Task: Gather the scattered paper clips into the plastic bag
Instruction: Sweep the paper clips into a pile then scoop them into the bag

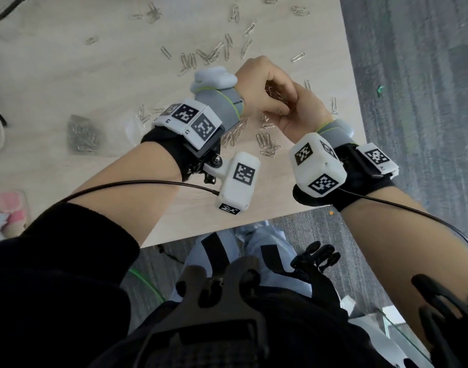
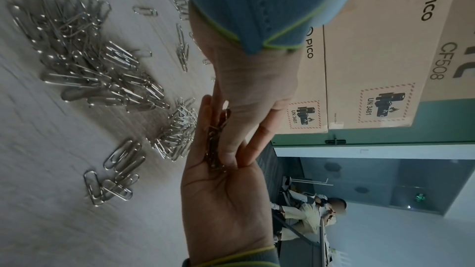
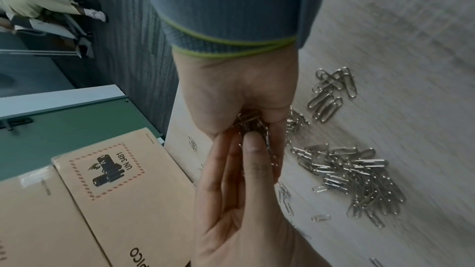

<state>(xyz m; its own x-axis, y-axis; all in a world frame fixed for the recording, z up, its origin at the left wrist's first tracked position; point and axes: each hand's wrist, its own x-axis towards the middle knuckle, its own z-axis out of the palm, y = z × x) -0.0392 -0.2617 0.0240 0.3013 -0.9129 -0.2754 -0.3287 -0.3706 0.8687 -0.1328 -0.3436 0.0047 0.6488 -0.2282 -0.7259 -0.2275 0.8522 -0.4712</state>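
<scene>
My left hand (image 1: 262, 83) is cupped over the table, and its curled fingers hold a bunch of paper clips (image 1: 271, 92). My right hand (image 1: 302, 115) meets it from the right. In the right wrist view the right hand's thumb (image 3: 253, 145) and fingers pinch into the bunch of clips (image 3: 250, 123) lying in the left palm (image 2: 221, 200). Loose clips lie in piles under the hands (image 1: 267, 146) and scattered farther back (image 1: 211, 55). The clear plastic bag (image 1: 81, 135), with several clips inside, lies flat on the table to the left of both hands.
The wooden table's right edge (image 1: 356, 107) runs close beside my right hand, with grey carpet beyond. A black cable (image 1: 4, 11) crosses the far left corner. A pink object (image 1: 11, 213) sits at the near left. Cardboard boxes (image 2: 372, 68) stand off the table.
</scene>
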